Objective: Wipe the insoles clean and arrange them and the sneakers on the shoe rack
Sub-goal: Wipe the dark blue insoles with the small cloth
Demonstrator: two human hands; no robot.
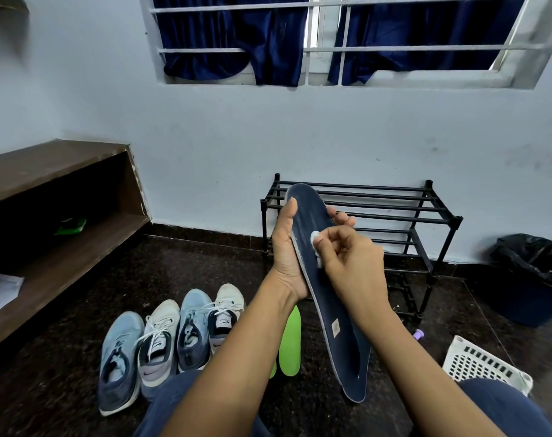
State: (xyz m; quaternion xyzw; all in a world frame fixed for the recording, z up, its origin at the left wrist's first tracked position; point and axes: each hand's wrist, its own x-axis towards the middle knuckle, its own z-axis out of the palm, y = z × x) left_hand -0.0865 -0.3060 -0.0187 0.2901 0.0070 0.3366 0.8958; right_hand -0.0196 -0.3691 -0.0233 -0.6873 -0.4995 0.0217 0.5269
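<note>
Wiping the navy insole (325, 298), held up in front of the shoe rack (394, 209).
The left hand (285, 250) is gripping its upper half, fingers curled round; the right hand (353, 263) is pinching a small white wipe (315, 239) against its surface. Four sneakers (170, 339) are sitting in a row on the floor (205, 266), green insoles (290, 342) just beside them.

green insole (291, 342): partly behind left forearm (243, 342) | bin (530, 307): cut by right edge

Your left grip (285, 257) is clasping the navy insole (331, 310) from behind; your right grip (350, 263) is pinching a white wad (315, 238) against it.
</note>
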